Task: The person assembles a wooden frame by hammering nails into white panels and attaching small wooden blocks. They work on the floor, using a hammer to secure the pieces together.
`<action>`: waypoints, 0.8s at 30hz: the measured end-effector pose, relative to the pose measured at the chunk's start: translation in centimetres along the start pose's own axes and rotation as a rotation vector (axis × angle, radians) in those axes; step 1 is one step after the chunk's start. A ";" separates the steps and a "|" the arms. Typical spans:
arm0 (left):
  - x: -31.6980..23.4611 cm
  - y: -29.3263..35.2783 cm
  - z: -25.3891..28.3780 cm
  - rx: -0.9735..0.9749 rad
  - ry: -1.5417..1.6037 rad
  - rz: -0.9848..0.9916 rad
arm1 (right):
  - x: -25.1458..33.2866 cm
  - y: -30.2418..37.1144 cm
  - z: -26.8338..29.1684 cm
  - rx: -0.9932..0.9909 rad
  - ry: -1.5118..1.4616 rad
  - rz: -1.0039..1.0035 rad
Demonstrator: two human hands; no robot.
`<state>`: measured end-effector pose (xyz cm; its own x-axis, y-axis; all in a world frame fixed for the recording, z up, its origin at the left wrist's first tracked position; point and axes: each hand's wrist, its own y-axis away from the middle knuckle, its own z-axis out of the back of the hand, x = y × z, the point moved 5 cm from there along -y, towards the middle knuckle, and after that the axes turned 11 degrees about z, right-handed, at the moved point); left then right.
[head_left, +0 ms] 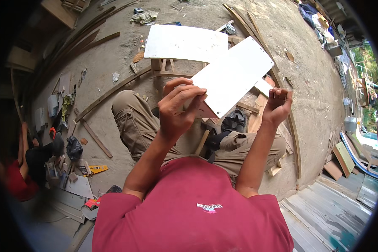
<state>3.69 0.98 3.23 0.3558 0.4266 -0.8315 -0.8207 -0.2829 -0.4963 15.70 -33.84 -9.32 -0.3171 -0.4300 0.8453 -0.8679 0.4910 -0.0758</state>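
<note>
A white rectangular board [235,75] lies slanted in front of me, with small dark dots near its corners. It overlaps a second white board [185,42] behind it. My left hand [178,105] is over the near left edge of the slanted board, thumb and fingers pinched together; what they hold, if anything, is too small to make out. Raised to the right of that board, my right hand [277,106] has its fingers curled in, their contents unclear. Between my legs a wooden handle [202,142] stands up, perhaps a hammer's. Wooden framing [172,74] shows under the boards.
Long timber strips [113,93] lie on the dirt floor at left and right. A black plastic bag [234,121] is by my right foot. At far left sits another person [19,176], near a yellow handsaw [97,169]. Metal sheets [323,214] lie at lower right.
</note>
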 end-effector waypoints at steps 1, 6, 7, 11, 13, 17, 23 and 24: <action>-0.1 0.1 0.3 -0.002 -0.014 -0.009 | 0.1 0.5 0.7 -0.017 0.005 0.000; 0.0 -0.1 -1.0 0.029 -0.018 -0.012 | -16.8 7.6 14.4 0.091 0.710 -0.729; 0.1 0.0 -0.8 0.036 -0.028 -0.005 | -20.2 10.8 15.8 0.199 0.839 -0.985; 0.0 -0.7 -1.5 0.049 -0.046 -0.017 | -28.9 17.8 16.6 0.722 1.385 -1.113; 0.0 -1.2 -3.0 0.091 0.005 -0.023 | -30.7 19.1 20.5 0.639 1.665 -0.816; 0.1 0.6 -0.2 0.048 -0.110 0.015 | -27.0 21.9 14.4 0.772 1.680 -0.875; 0.2 1.0 -0.4 0.045 -0.030 0.061 | -30.4 20.6 17.7 0.473 1.404 -0.966; 0.4 -0.7 -3.4 0.118 0.072 0.013 | -33.5 17.8 22.7 0.230 1.213 -1.005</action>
<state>5.87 -1.58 2.42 0.3725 0.3591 -0.8557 -0.8708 -0.1834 -0.4561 2.15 -27.92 -50.97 0.7771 0.3927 0.4918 -0.5993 0.2235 0.7687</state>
